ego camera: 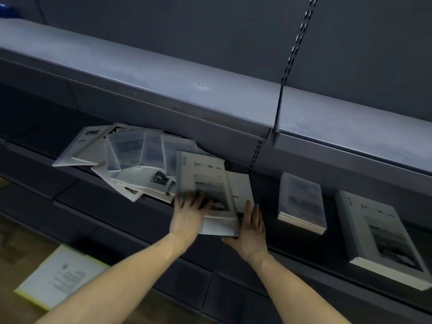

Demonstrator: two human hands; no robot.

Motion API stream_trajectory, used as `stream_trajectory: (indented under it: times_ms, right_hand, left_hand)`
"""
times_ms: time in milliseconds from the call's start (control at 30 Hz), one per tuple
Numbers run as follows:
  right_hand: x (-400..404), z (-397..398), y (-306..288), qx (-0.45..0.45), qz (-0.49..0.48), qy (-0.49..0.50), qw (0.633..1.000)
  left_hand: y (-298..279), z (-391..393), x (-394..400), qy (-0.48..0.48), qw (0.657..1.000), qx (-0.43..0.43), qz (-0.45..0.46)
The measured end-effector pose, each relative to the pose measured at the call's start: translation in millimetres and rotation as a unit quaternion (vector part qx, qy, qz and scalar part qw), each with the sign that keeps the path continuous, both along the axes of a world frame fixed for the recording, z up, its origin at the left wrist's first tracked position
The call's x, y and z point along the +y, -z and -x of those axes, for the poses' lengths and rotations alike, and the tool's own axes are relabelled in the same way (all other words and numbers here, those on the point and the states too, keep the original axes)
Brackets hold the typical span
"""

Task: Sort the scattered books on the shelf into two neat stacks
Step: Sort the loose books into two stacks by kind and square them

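Note:
A scattered pile of pale books [131,155] lies fanned out on the dark shelf [264,183] at centre left. My left hand [189,211] rests with spread fingers on the lower part of a large white book [203,181] at the pile's right end. My right hand [251,230] cups the front right corner of the white book beneath it [240,185], at the shelf's front edge. To the right stand two neat stacks: a small bluish stack [301,202] and a larger white stack [381,239].
An upper shelf [163,73] overhangs the back of the pile, leaving low headroom. A slotted upright [297,43] divides the bays. On the wooden floor at lower left lies a white sheet with a yellow edge [60,277].

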State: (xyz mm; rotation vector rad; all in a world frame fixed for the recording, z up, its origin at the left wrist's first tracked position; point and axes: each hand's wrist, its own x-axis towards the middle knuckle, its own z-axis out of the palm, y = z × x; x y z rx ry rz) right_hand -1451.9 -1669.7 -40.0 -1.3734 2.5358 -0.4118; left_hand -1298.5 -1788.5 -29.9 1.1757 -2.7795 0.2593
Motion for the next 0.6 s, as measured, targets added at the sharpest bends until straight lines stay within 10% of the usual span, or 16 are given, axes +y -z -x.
stream_trajectory:
  times_ms: [300,600]
  right_hand:
    - [6.5,7.8,-9.4,0.001,-0.002,0.001,1.000]
    - [2.0,2.0,-14.3,0.025,-0.082,0.037,0.996]
  left_hand:
    - [-6.6,44.7,35.7,0.005,0.983,-0.008,-0.182]
    - [-10.4,28.0,35.6,0.081,0.980,-0.019,-0.182]
